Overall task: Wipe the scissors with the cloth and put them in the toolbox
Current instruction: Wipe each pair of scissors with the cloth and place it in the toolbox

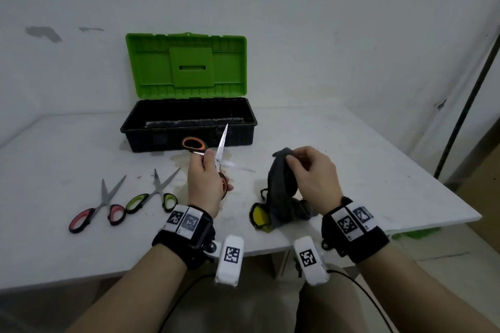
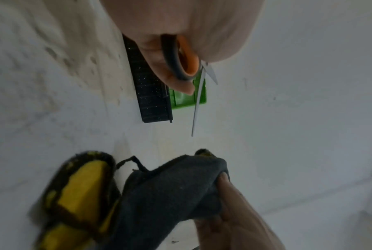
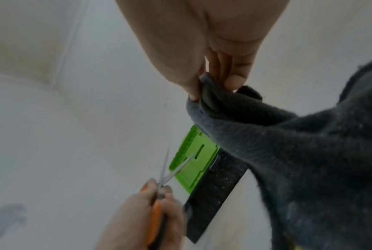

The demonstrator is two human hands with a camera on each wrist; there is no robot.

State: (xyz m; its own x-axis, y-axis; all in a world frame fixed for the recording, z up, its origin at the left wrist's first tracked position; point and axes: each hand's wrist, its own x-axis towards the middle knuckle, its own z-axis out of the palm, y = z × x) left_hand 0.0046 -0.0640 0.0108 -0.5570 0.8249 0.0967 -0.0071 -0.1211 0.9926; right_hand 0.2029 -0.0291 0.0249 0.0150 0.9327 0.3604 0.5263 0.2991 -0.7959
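My left hand (image 1: 207,178) grips the orange-handled scissors (image 1: 222,147) by a handle loop, blades spread apart and lifted above the table. The same scissors (image 2: 184,57) show in the left wrist view with a finger through the orange loop, and as scissors (image 3: 165,170) in the right wrist view. My right hand (image 1: 311,170) pinches the top of a dark grey cloth (image 1: 281,189), which hangs down to the table; the cloth (image 3: 287,152) has a yellow patch (image 2: 80,191). Behind the hands, the black toolbox (image 1: 189,140) stands open with its green lid (image 1: 186,65) up.
Two more scissors lie at the left of the white table (image 1: 351,165): a pink-handled pair (image 1: 100,208) and a green-handled pair (image 1: 157,194). The table's front edge runs just below my wrists. A dark pole (image 1: 468,105) stands at the right.
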